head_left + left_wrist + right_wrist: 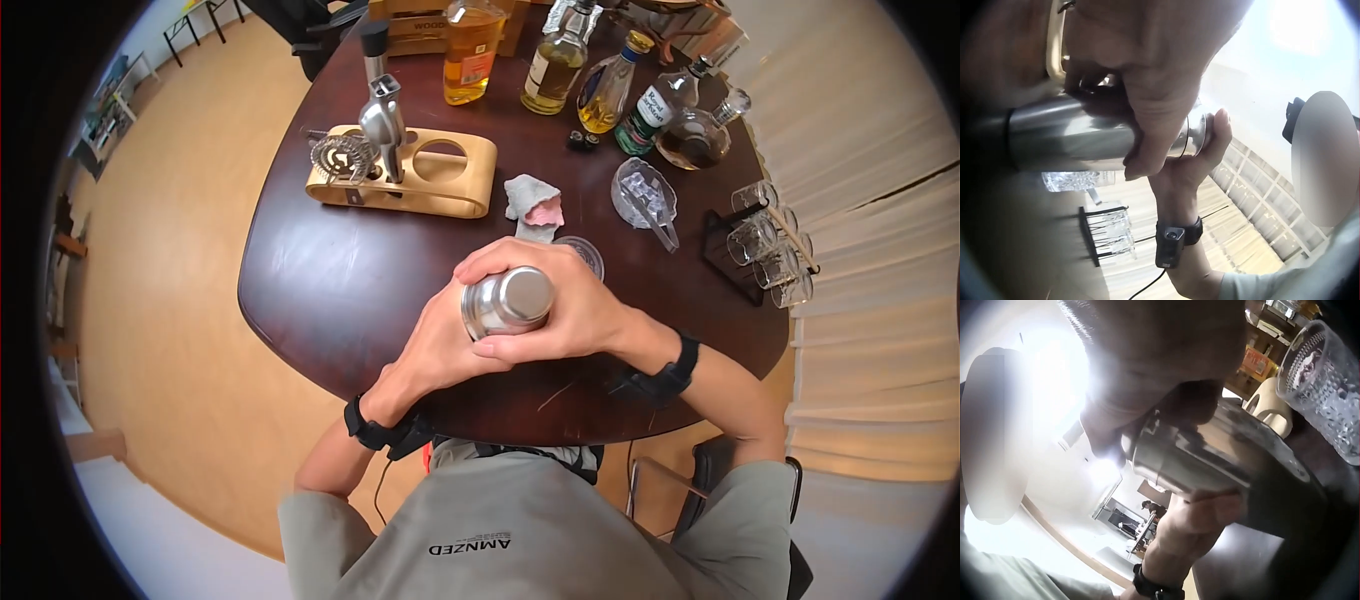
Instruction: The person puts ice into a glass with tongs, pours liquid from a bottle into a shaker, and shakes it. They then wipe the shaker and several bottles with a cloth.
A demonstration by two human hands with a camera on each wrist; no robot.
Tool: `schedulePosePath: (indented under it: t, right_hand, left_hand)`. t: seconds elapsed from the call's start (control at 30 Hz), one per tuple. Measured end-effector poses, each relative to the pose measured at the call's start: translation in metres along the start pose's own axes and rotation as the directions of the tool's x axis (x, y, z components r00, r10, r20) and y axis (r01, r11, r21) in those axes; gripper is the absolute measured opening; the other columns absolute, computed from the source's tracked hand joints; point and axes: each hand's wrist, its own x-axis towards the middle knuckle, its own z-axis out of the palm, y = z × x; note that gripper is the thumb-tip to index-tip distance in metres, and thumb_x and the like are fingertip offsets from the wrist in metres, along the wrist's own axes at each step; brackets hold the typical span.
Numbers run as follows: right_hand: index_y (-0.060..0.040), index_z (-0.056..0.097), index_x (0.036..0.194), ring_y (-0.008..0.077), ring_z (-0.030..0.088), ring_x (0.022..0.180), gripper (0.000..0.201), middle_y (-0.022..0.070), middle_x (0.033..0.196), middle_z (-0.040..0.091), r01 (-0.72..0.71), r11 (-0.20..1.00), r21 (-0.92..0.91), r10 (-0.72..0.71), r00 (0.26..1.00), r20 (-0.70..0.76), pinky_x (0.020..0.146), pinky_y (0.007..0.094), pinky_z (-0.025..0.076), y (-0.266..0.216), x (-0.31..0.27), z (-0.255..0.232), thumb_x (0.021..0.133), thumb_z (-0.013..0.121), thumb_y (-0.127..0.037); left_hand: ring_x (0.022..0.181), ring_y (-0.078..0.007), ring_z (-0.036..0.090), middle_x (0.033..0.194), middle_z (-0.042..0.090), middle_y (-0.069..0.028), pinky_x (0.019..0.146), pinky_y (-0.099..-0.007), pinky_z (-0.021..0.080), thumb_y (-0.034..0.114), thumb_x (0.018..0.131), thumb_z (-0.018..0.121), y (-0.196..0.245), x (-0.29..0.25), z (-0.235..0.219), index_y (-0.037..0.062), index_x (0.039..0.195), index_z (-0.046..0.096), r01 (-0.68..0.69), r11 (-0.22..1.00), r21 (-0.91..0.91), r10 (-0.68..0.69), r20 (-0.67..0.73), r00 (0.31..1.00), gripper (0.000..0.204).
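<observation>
Both hands hold a silver metal shaker (512, 301) over the near part of the dark table, its rounded cap end facing up towards the head view. The left hand (432, 338) wraps its left side; the right hand (572, 308) curls round the other side, thumb near the cap. In the left wrist view the left hand (1147, 69) grips the shaker (1072, 137), with the right hand (1182, 178) at its cap end. The right wrist view has the right hand (1160, 356) over the shaker (1210, 453) and the left hand's fingers (1213, 509) beneath it.
Beyond the hands are a clear glass (585, 256), a grey and pink cloth (533, 203) and a wooden stand (470, 190) with bar tools. An ice bowl (640, 190) with tongs and a glass rack (735, 275) stand right. Several bottles (552, 72) line the back.
</observation>
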Motion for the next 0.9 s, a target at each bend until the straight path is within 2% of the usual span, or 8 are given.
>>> schedulePosePath:
  t: [0.1, 0.17, 0.43, 0.63, 0.7, 0.73, 0.83, 0.9]
  right_hand:
    - [-0.0019, 0.070, 0.116, 0.0249, 0.073, 0.105, 0.049, 0.0162, 0.119, 0.073, 0.039, 0.999, -0.029, -0.042, 0.993, -0.114, 0.092, 0.0362, 0.057, -0.003, -0.002, 0.009, 0.073, 0.088, -0.015]
    - [-0.0016, 0.070, 0.115, 0.0251, 0.074, 0.104, 0.048, 0.0163, 0.116, 0.074, 0.038, 0.999, -0.015, -0.040, 0.986, -0.165, 0.091, 0.0363, 0.058, -0.001, -0.005, 0.014, 0.072, 0.087, -0.014]
    - [-0.0021, 0.071, 0.107, 0.0272, 0.075, 0.092, 0.040, 0.0140, 0.102, 0.074, 0.060, 0.998, -0.034, -0.068, 0.910, -0.409, 0.082, 0.0367, 0.059, -0.001, -0.009, 0.033, 0.073, 0.086, -0.017]
    - [0.0015, 0.066, 0.122, 0.0252, 0.072, 0.107, 0.054, 0.0162, 0.119, 0.073, 0.000, 0.999, -0.036, -0.014, 0.923, -0.385, 0.093, 0.0363, 0.057, -0.004, -0.014, 0.031, 0.077, 0.088, -0.021]
    - [0.0018, 0.059, 0.134, 0.0256, 0.068, 0.117, 0.072, 0.0171, 0.128, 0.069, -0.074, 0.994, -0.079, 0.038, 0.920, -0.391, 0.100, 0.0381, 0.054, -0.015, -0.017, 0.030, 0.077, 0.092, -0.028]
    - [0.0017, 0.051, 0.145, 0.0273, 0.063, 0.126, 0.086, 0.0177, 0.137, 0.064, -0.051, 0.988, -0.145, -0.011, 0.918, -0.397, 0.107, 0.0408, 0.049, -0.016, -0.021, 0.028, 0.078, 0.093, -0.033]
    - [0.0009, 0.052, 0.143, 0.0328, 0.064, 0.125, 0.089, 0.0184, 0.134, 0.064, -0.018, 0.978, -0.208, -0.088, 0.868, -0.488, 0.109, 0.0409, 0.048, -0.022, -0.054, 0.008, 0.076, 0.095, -0.038]
    - [0.0006, 0.049, 0.147, 0.0326, 0.063, 0.125, 0.091, 0.0187, 0.136, 0.063, -0.080, 0.957, -0.278, -0.097, 0.817, -0.568, 0.109, 0.0408, 0.049, -0.025, -0.085, -0.014, 0.076, 0.095, -0.033]
  left_hand:
    - [0.116, -0.0336, 0.068, 0.127, 0.065, -0.0161, 0.098, -0.0416, 0.055, 0.027, 0.071, 0.089, -0.010, -0.003, 0.011, 0.0033, 0.130, 0.060, 0.045, 0.997, 0.055, -0.043, -0.027, 0.999, 0.070]
    - [0.116, -0.0330, 0.068, 0.126, 0.066, -0.0156, 0.098, -0.0407, 0.055, 0.028, 0.071, 0.090, -0.015, -0.004, 0.017, 0.0036, 0.132, 0.058, 0.006, 0.999, 0.042, 0.001, -0.155, 0.988, 0.073]
    - [0.115, -0.0285, 0.069, 0.124, 0.067, -0.0155, 0.097, -0.0399, 0.055, 0.030, 0.069, 0.094, -0.005, -0.006, 0.028, -0.0003, 0.138, 0.049, 0.034, 0.999, 0.032, -0.025, -0.261, 0.965, 0.088]
    - [0.114, -0.0284, 0.070, 0.123, 0.067, -0.0153, 0.097, -0.0402, 0.055, 0.027, 0.066, 0.094, -0.022, -0.003, 0.027, 0.0005, 0.138, 0.050, 0.001, 0.999, 0.052, 0.010, -0.208, 0.978, 0.089]
    - [0.113, -0.0286, 0.070, 0.123, 0.068, -0.0155, 0.098, -0.0405, 0.055, 0.026, 0.065, 0.093, -0.028, -0.005, 0.032, -0.0001, 0.137, 0.051, -0.062, 0.998, 0.006, 0.061, -0.272, 0.960, 0.087]
    - [0.111, -0.0263, 0.071, 0.121, 0.070, -0.0141, 0.098, -0.0395, 0.056, 0.026, 0.064, 0.096, -0.028, -0.007, 0.030, 0.0007, 0.136, 0.053, -0.037, 0.999, 0.011, 0.038, -0.258, 0.965, 0.088]
    - [0.107, -0.0223, 0.071, 0.118, 0.071, -0.0112, 0.096, -0.0377, 0.057, 0.024, 0.064, 0.099, -0.015, -0.021, 0.021, 0.0019, 0.135, 0.056, 0.015, 0.995, 0.095, 0.008, -0.244, 0.970, 0.086]
    - [0.098, -0.0171, 0.071, 0.108, 0.074, -0.0069, 0.090, -0.0339, 0.058, 0.017, 0.066, 0.099, 0.009, -0.031, 0.017, 0.0005, 0.118, 0.067, -0.010, 0.998, 0.063, 0.028, -0.302, 0.953, 0.063]
